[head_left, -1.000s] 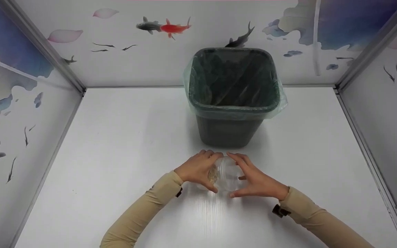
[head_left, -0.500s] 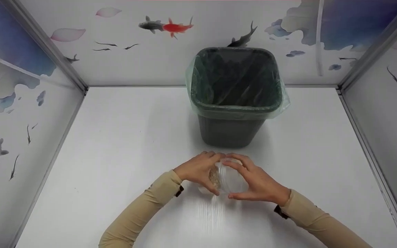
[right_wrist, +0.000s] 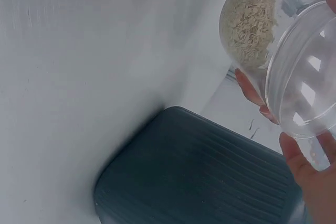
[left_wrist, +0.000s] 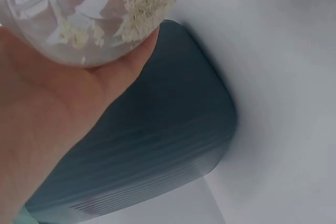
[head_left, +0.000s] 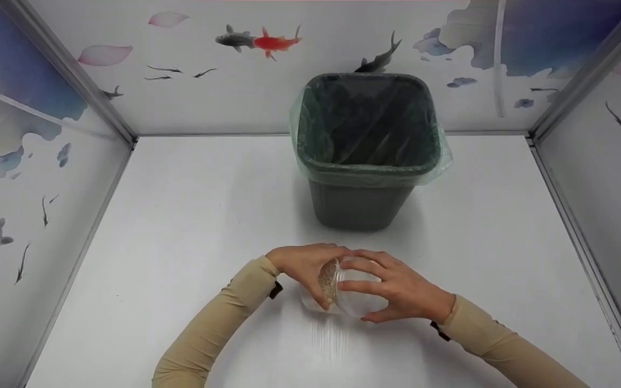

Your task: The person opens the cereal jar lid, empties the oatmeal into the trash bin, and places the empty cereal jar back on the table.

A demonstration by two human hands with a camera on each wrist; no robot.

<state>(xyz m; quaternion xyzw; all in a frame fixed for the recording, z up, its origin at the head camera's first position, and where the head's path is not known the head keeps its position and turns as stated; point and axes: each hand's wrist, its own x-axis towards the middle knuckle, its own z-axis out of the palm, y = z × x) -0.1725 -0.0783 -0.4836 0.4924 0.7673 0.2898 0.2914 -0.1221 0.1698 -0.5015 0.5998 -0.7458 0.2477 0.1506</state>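
Observation:
In the head view, my left hand (head_left: 306, 265) grips a clear container (head_left: 328, 283) with its thumb at the near side and its fingers round the far side. Pale dry flakes (right_wrist: 251, 24) lie heaped inside it, seen in the right wrist view. A clear rounded lid (right_wrist: 314, 85) meets the container's mouth, and the container is tilted on its side. My right hand (head_left: 405, 288) curls its fingers and thumb round the lid. The left wrist view shows the left palm under the container (left_wrist: 100, 45). Whether the lid is loose or fastened I cannot tell.
A dark grey bin (head_left: 361, 207) stands just beyond the hands on the white table (head_left: 192, 215). A thin green liner (head_left: 310, 172) folds over its rim. Printed panels with fish enclose the table at the back (head_left: 208, 97) and both sides.
Both hands and the container have come slightly toward me. The right fingers have shifted and spread farther over the lid toward the left hand. The bin stays in place.

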